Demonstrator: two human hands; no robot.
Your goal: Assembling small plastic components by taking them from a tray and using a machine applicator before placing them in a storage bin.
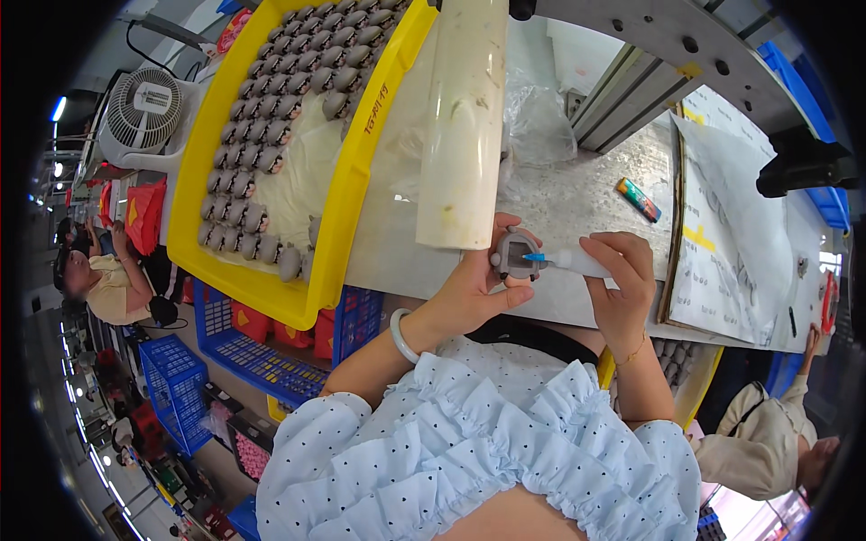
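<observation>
My left hand (pixel 487 287) is closed round a small grey hollow figure part (pixel 516 255), its open side turned up. A pale glue bottle (pixel 577 261) with a blue needle tip is gripped in my right hand (pixel 624 284), above the bench's front edge. The blue tip reaches into the hollow of the grey part; whether it touches the inside I cannot tell. Left of my hands stands a yellow tray (pixel 336 225) with rows of similar grey figure parts (pixel 271 108) on a pale liner.
A wide pale pipe (pixel 462 135) hangs just above my left hand. On the metal bench lies a colourful tube-shaped thing (pixel 639 200). A metal frame (pixel 631 99) rises behind, and a paper-covered board (pixel 722 243) lies right. Blue crates (pixel 262 356) stand below; other people sit on both sides.
</observation>
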